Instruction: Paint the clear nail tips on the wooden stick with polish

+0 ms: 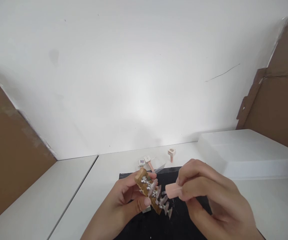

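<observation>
My left hand (123,200) is closed round a brownish-gold nail tip stand (140,174), tilted, with several silver posts on it. Pale, see-through nail tips (166,207) sit on these posts and face right. In the fingers of my right hand (209,196) is a smooth pink nail polish cap (173,190), its free end beside the nail tips. Whether a brush sticks out of the cap, I cannot make out. Below both hands lies a black mat (138,230). A small pale block (147,209) shows partly under the stand.
Behind the mat, a small square bottle with a pink cap (171,154) stands on the white table (83,186). Left of it are another pink-capped bottle (147,159), a small labelled box (141,162) and clear film (160,165). A translucent bin (249,153) occupies the right; cardboard (11,140) flanks the sides.
</observation>
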`<state>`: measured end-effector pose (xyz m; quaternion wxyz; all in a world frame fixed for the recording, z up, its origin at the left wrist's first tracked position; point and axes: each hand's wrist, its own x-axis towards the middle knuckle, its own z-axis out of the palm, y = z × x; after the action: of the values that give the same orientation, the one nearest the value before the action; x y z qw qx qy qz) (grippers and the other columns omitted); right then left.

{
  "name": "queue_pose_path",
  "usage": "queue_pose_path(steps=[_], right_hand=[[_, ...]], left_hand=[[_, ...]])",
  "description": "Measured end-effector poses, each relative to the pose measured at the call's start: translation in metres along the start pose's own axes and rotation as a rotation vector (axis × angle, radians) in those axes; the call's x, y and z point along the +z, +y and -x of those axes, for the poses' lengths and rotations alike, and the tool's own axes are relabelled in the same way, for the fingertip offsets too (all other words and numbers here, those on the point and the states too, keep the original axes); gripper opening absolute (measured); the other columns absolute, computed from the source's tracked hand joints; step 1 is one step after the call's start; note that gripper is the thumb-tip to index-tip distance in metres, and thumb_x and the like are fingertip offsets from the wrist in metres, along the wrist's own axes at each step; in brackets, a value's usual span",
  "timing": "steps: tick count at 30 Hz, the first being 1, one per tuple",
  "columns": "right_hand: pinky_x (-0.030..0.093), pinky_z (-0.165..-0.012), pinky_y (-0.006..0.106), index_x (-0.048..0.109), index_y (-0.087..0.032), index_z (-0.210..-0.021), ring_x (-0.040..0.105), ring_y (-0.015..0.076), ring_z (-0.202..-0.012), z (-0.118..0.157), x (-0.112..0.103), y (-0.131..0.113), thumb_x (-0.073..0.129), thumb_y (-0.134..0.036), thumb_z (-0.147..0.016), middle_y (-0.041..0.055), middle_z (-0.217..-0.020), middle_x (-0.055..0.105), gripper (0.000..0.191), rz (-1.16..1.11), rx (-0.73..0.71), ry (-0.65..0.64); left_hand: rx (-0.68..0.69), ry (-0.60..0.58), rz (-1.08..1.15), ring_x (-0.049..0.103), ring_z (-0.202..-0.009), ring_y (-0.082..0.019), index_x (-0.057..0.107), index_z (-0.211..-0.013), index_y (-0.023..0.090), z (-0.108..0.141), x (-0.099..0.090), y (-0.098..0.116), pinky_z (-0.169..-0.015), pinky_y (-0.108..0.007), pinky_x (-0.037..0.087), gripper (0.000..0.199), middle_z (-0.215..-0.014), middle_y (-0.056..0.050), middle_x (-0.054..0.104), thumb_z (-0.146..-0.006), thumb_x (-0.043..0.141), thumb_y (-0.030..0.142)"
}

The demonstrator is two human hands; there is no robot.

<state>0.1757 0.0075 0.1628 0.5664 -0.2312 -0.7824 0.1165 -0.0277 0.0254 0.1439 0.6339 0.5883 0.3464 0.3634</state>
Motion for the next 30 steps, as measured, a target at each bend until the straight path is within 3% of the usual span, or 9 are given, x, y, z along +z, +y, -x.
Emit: queue_pose_path(steps=[6,16,26,30], right_hand=[[0.042,-0.046,0.026,0.055,-0.019,-0.072,0.053,0.0146,-0.058,0.007,0.009,0.005,0.045,0.004,-0.07,0.0034,-0.071,0.053,0.025,0.055,-0.01,0.154],[0.04,-0.045,0.024,0.053,-0.019,-0.068,0.046,0.0119,-0.052,-0.004,0.0,-0.001,0.041,0.005,-0.067,0.0016,-0.067,0.05,0.027,-0.017,-0.011,0.018],[0.038,-0.046,0.026,0.054,-0.02,-0.074,0.051,0.0154,-0.058,0.011,0.007,0.003,0.044,0.004,-0.07,0.0032,-0.072,0.051,0.026,0.072,0.029,0.115],[0.036,-0.044,0.025,0.052,-0.019,-0.072,0.047,0.0131,-0.054,0.005,0.005,0.001,0.041,0.005,-0.069,0.0018,-0.068,0.048,0.027,0.009,0.018,0.083]], left_hand=[[0.003,-0.012,-0.02,0.055,-0.091,-0.019,0.06,-0.106,0.026,0.003,-0.007,-0.01,-0.082,-0.034,0.043,0.032,-0.095,-0.003,0.06,-0.074,0.062,0.026],[0.01,-0.031,-0.037,0.055,-0.082,-0.015,0.061,-0.104,0.027,-0.003,-0.001,0.007,-0.077,-0.03,0.045,0.03,-0.089,-0.001,0.058,-0.074,0.062,0.025],[0.048,0.003,-0.207,0.053,-0.079,-0.014,0.065,-0.099,0.028,0.008,-0.009,-0.005,-0.073,-0.027,0.044,0.026,-0.092,-0.002,0.059,-0.074,0.062,0.026],[0.049,0.001,-0.213,0.052,-0.078,-0.014,0.065,-0.1,0.028,0.003,-0.009,0.001,-0.072,-0.027,0.044,0.026,-0.092,-0.002,0.059,-0.074,0.062,0.027]])
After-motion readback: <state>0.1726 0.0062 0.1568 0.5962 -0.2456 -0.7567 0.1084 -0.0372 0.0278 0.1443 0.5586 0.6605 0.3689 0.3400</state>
